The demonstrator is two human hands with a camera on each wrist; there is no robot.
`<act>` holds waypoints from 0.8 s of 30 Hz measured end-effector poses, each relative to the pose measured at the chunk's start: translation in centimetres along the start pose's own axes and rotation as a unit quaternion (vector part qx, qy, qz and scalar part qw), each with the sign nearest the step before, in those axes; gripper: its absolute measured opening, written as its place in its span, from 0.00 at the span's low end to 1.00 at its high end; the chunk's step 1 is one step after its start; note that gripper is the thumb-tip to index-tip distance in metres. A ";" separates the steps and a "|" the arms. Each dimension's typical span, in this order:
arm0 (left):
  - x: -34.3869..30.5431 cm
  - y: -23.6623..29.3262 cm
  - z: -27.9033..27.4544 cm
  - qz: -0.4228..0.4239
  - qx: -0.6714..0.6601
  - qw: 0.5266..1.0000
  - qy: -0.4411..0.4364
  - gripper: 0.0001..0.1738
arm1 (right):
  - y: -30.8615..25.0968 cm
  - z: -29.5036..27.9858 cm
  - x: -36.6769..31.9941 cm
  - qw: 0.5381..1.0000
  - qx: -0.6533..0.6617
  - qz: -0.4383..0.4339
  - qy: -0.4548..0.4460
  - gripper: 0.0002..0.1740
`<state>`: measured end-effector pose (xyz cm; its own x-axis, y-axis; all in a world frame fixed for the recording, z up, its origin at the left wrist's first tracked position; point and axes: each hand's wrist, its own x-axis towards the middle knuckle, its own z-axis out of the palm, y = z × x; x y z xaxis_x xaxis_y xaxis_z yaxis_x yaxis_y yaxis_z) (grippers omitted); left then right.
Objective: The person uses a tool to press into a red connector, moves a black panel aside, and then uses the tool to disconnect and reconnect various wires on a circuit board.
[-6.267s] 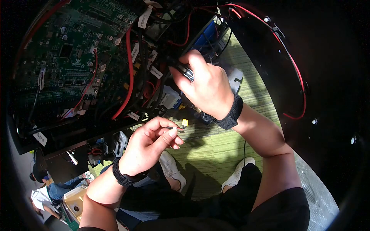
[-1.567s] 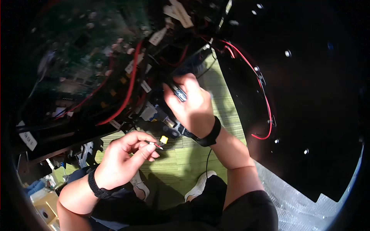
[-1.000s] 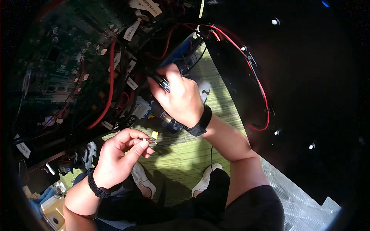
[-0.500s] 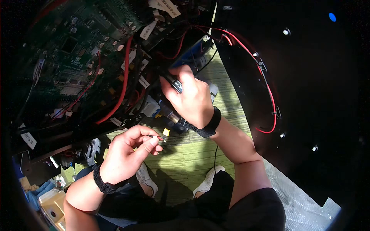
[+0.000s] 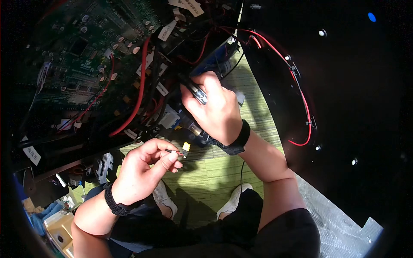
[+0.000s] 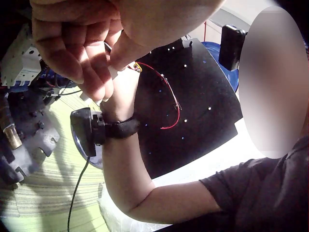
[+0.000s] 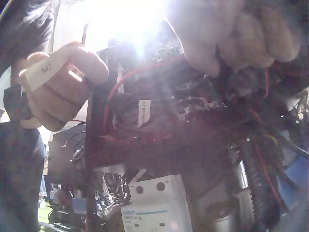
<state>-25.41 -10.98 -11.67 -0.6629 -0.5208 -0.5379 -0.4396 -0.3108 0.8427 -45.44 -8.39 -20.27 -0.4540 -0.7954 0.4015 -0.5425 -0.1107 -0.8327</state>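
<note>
My left hand [image 5: 146,167] pinches a thin red-and-black cable between thumb and fingers. A yellow connector [image 5: 186,146] sticks out just past the fingertips, beside a small white tip. In the right wrist view a white tag marked M2 [image 7: 47,70] lies across that hand's fingers. Higher and to the right, my right hand [image 5: 217,109] grips a dark, slim tool [image 5: 199,95] with a printed silvery band; its far end is lost among dark wiring, so I cannot tell its kind. Labelled cables [image 5: 161,89] run just left of this hand.
A green circuit board [image 5: 86,47] and a thick red cable [image 5: 142,86] fill the upper left. Below the wiring sits a white circuit breaker [image 7: 154,205]. The large black panel [image 5: 344,94] at right carries a red wire [image 5: 307,107]. Green carpet [image 5: 206,172] lies underneath.
The head view has shifted and tilted, moving the whole scene in the frame. Both hands keep their holds and nearly the same places relative to the wiring; almost nothing moves in the last half second.
</note>
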 end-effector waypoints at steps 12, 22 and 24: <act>-0.1 0.0 -0.1 -0.017 0.008 1.000 0.007 0.07 | 0.1 0.0 0.2 1.000 -0.013 -0.019 0.015 0.15; 0.0 0.0 0.1 -0.008 0.024 1.000 0.014 0.07 | 0.3 0.0 0.2 0.999 -0.018 -0.027 0.016 0.16; 0.0 -0.1 0.1 -0.006 0.026 1.000 0.015 0.07 | 0.3 -0.1 0.2 0.999 -0.017 -0.027 0.013 0.16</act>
<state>-25.40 -10.92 -11.78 -0.6395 -0.5403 -0.5469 -0.4792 -0.2761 0.8331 -45.71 -8.53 -20.41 -0.4404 -0.7735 0.4558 -0.5911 -0.1323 -0.7957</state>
